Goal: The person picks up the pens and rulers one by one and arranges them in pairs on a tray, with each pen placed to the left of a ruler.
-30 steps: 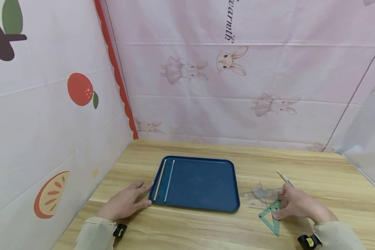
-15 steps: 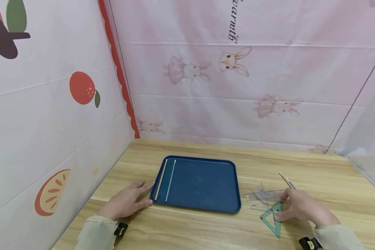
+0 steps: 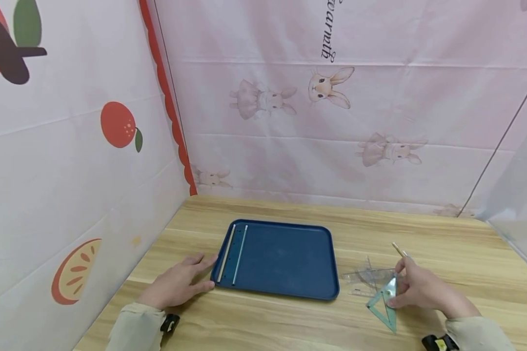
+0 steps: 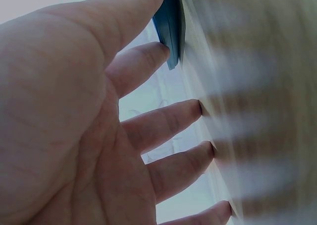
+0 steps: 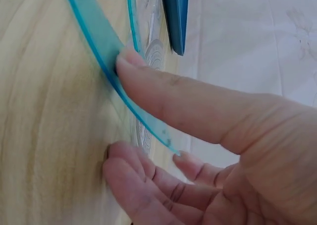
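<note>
My right hand (image 3: 421, 290) pinches a translucent green triangular set square (image 3: 390, 291). In the right wrist view the thumb presses its face, a fingertip meets its tip, and the plastic bows. Under and beside it lie clear plastic drawing tools (image 3: 366, 276), one with a rounded protractor shape. My left hand (image 3: 177, 282) rests spread on the table, index finger and thumb at the left edge of a dark blue tray (image 3: 285, 261). In the left wrist view the other fingertips touch the tabletop.
Along the tray's left side lie a tan pencil-like stick (image 3: 226, 253), a dark blue strip with small holes (image 3: 233, 253) and a pale stick (image 3: 240, 253). Slim sticks (image 3: 397, 249) lie beyond my right hand. Printed cloth walls (image 3: 268, 161) border the wooden table (image 3: 281, 321).
The upper part of the green set square has tilted and now catches the light, as the right fingers lift at its edge. The left hand and tray keep their places.
</note>
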A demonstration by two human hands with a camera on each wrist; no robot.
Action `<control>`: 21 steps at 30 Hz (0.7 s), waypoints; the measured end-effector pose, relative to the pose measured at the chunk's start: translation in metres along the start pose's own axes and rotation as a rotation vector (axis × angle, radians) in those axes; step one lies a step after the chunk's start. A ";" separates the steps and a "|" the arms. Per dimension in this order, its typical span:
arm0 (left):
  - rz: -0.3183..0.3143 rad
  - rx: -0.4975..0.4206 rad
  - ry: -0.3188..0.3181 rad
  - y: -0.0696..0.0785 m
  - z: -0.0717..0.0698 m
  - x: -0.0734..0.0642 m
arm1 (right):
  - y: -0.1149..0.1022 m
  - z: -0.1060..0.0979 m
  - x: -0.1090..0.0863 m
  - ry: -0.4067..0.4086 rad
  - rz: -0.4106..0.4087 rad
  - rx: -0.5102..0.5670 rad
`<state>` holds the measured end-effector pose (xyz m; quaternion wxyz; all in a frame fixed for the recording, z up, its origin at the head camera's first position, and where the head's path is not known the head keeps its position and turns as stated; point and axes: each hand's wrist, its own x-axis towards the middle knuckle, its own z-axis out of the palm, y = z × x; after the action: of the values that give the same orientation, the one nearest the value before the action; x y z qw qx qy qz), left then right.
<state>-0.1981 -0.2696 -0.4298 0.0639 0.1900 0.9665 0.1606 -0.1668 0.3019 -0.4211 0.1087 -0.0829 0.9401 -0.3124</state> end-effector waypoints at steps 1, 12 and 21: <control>0.000 -0.002 -0.001 0.000 0.000 0.000 | 0.000 0.000 0.000 -0.001 -0.015 0.010; -0.011 0.000 -0.003 0.001 0.000 0.000 | 0.003 -0.005 0.001 -0.091 -0.088 0.193; -0.014 -0.002 -0.005 0.001 0.000 0.000 | 0.004 -0.010 0.004 -0.127 -0.066 0.265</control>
<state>-0.1981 -0.2691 -0.4295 0.0674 0.1837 0.9674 0.1609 -0.1735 0.3102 -0.4161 0.1678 -0.1184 0.8786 -0.4311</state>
